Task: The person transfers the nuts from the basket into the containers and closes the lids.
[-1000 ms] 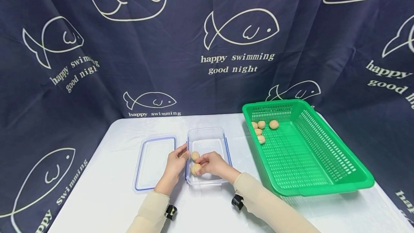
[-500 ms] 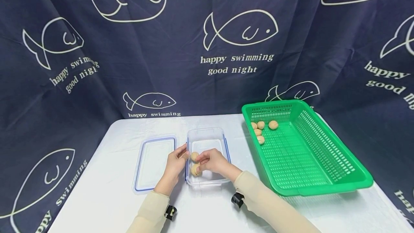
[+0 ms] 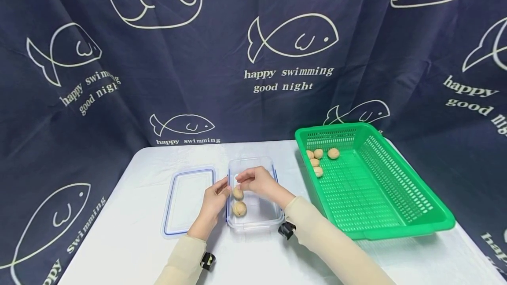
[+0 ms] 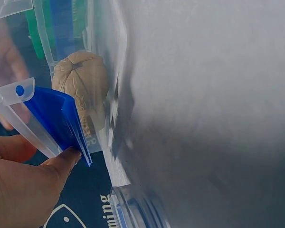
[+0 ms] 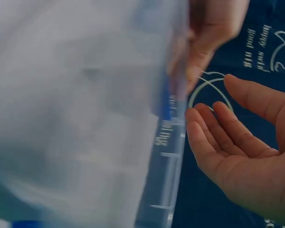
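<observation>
A clear plastic food container point(image 3: 257, 224) with blue side latches stands on the table. Inside, along its left wall, lie two walnuts point(image 3: 239, 209), one behind the other. My left hand point(image 3: 211, 205) holds the container's left side; in the left wrist view thumb and finger grip its edge by the blue latch point(image 4: 57, 114), a walnut point(image 4: 80, 78) showing through the wall. Above the container's back half is my right hand point(image 3: 259, 180), near the farther walnut. The right wrist view shows that hand point(image 5: 244, 152) with loosely bent, separated fingers and nothing between them.
To the left lies the container's clear lid point(image 3: 190, 201) with a blue seal. A large green basket point(image 3: 400, 233) stands on the right, several walnuts point(image 3: 333, 153) gathered at its back left. A dark blue fish-print cloth point(image 3: 222, 69) hangs behind the white table.
My right hand has let go of the nearer walnut, moving up and back within the container. Both walnuts now show more fully. The left hand stays at the container's side.
</observation>
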### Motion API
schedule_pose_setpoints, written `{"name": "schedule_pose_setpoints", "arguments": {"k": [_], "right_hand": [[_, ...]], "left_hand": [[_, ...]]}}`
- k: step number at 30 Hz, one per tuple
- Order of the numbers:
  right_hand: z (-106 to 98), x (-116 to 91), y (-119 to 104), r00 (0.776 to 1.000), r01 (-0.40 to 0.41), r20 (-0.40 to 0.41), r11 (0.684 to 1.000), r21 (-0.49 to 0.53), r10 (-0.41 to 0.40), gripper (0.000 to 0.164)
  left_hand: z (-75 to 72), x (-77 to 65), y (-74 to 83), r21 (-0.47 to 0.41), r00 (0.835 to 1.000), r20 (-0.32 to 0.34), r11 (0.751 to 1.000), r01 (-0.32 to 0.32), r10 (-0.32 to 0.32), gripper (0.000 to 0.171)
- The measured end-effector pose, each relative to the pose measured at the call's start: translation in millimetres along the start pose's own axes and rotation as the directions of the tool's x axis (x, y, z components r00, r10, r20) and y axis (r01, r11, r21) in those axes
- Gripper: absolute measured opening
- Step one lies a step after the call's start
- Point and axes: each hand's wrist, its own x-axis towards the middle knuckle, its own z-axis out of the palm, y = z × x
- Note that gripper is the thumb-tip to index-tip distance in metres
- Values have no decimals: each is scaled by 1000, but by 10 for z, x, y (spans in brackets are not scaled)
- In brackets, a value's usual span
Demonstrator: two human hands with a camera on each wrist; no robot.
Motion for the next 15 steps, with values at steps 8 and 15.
{"name": "schedule_pose_setpoints", "arguments": {"k": [8,15], "right_hand": [[-208,126,-275,998,30,-50,999,16,-29,23],[-465,188,-457,995,34,-95,999,15,-32,24]], "left_hand": [[4,-17,14,-3,1000,3,1000,-2,2,41],[0,-10,-13,3,1000,-7,1000,8,-8,42]]}}
